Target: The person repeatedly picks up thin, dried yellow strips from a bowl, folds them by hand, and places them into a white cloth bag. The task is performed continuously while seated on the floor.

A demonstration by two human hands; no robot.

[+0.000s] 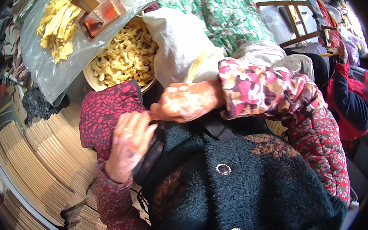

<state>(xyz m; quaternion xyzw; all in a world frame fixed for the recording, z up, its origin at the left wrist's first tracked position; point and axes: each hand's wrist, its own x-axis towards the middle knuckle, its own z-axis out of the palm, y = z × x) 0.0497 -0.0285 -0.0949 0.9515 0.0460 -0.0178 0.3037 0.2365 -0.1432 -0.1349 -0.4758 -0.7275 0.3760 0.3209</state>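
Observation:
My left hand (129,144) is raised near my chest, its thumb apart and its fingertips by a pink-and-black patterned cloth (110,111). My right hand (184,101), in a camouflage-patterned sleeve (260,91), is curled, its fingertips close to those of the left; whether either hand grips anything is hidden. Beyond them a round basin (92,82) holds short yellow pieces (126,56). A few long yellow strips (196,66) lie on white cloth (177,33) behind my right hand. More yellow strips (59,27) lie on clear plastic sheeting (44,73) beside a wooden block device (101,15).
Stacked flat cardboard-like sheets (37,167) fill the left side, near a black plastic bag (43,101). Green floral fabric (220,10) spreads beyond the white cloth. A wooden frame (297,19) stands at the upper right. Another person in a red-and-navy top (350,103) is at the right.

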